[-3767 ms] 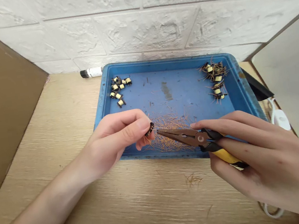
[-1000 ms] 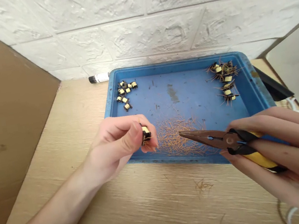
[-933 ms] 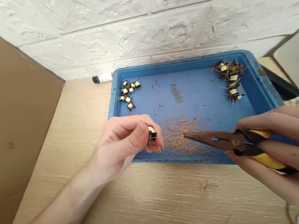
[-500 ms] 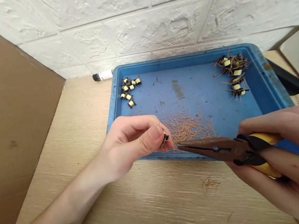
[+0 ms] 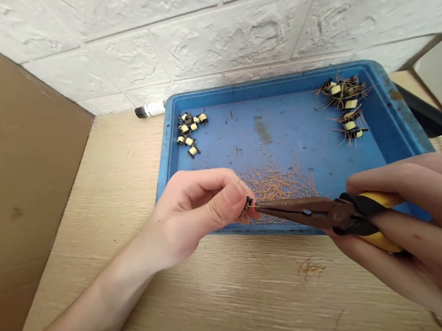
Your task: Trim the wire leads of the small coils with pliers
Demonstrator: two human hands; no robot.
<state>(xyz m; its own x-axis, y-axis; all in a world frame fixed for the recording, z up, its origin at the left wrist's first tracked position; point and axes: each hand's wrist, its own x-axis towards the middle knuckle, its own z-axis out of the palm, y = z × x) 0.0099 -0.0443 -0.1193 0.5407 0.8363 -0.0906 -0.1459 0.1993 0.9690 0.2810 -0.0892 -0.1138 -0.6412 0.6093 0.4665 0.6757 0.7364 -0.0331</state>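
Observation:
My left hand [image 5: 198, 208] pinches a small black and yellow coil part [image 5: 248, 202] between thumb and fingers, just over the near rim of the blue tray [image 5: 164, 152]. My right hand [image 5: 415, 224] grips rusty long-nose pliers [image 5: 299, 213] with yellow and black handles. The plier tips touch the part at my left fingertips. A heap of cut copper wire bits [image 5: 278, 181] lies in the tray right behind the pliers.
Trimmed parts [image 5: 190, 131] lie in the tray's far left corner, parts with long wire leads [image 5: 346, 106] in the far right. A marker [image 5: 150, 109] lies by the brick wall. Cardboard panel [image 5: 7, 166] stands at left. Wire scraps [image 5: 310, 269] lie on the wooden table.
The pliers have moved left until their tips meet the part in my left hand. My left hand turned the part, so its yellow face no longer shows.

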